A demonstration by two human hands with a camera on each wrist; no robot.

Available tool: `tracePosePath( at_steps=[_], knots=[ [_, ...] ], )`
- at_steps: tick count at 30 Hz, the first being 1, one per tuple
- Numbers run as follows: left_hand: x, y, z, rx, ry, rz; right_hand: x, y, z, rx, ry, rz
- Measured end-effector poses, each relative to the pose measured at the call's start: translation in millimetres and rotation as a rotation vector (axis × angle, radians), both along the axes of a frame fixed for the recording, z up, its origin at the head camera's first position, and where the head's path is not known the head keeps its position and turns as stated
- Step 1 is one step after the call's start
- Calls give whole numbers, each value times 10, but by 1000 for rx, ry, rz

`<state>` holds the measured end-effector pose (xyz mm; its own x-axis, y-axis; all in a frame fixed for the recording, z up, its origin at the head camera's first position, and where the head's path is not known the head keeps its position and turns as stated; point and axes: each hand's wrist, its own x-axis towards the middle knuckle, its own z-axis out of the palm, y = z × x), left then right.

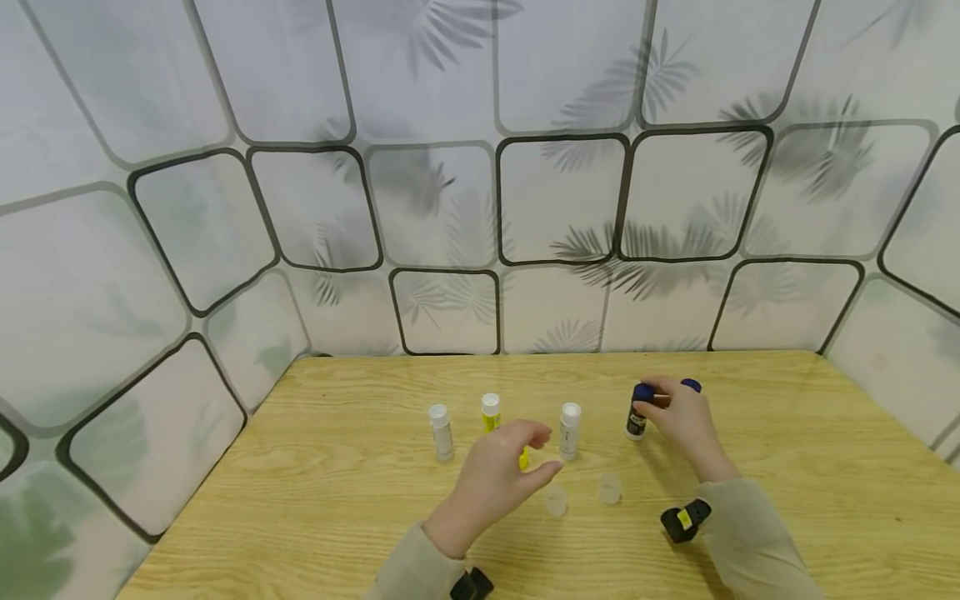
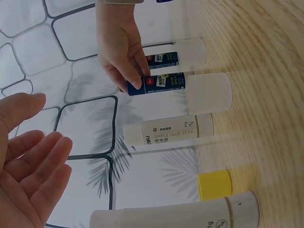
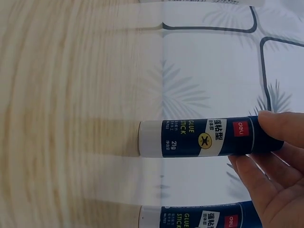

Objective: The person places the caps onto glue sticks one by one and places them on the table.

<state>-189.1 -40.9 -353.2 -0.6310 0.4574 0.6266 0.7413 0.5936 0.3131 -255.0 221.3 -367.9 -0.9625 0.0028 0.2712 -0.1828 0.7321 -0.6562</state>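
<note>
Mostly navy glue stick (image 3: 194, 137), white-bottomed, yellow-lettered, pinched by right hand (image 1: 684, 418)

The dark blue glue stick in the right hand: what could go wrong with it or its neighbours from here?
The right hand pinches the dark blue glue stick only near its upper end, so it might tip or slip.

Another dark blue stick stands close beside it and could be knocked over by that hand.

The left hand is near an upright white glue stick and might bump it.
</note>
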Motion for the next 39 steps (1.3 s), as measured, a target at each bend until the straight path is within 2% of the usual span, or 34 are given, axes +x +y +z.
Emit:
tracePosePath(
  at_steps=[13,18,28,35,39],
  knots=[
    [6,2,6,-9,-10,4,-13,-11,2,-35,-33,-27],
    [11,4,9,-10,-15,2,-17,-16,-8,-55,-20,-37],
    [18,4,22,-34,-23,9,-215,116,-273,-42,20,-43],
    [17,7,21,-34,-24,0,-52,16,-38,-86,-39,-31],
    [16,6,15,-31,-31,-3,-17,3,27,-79,-44,-33]
  ],
)
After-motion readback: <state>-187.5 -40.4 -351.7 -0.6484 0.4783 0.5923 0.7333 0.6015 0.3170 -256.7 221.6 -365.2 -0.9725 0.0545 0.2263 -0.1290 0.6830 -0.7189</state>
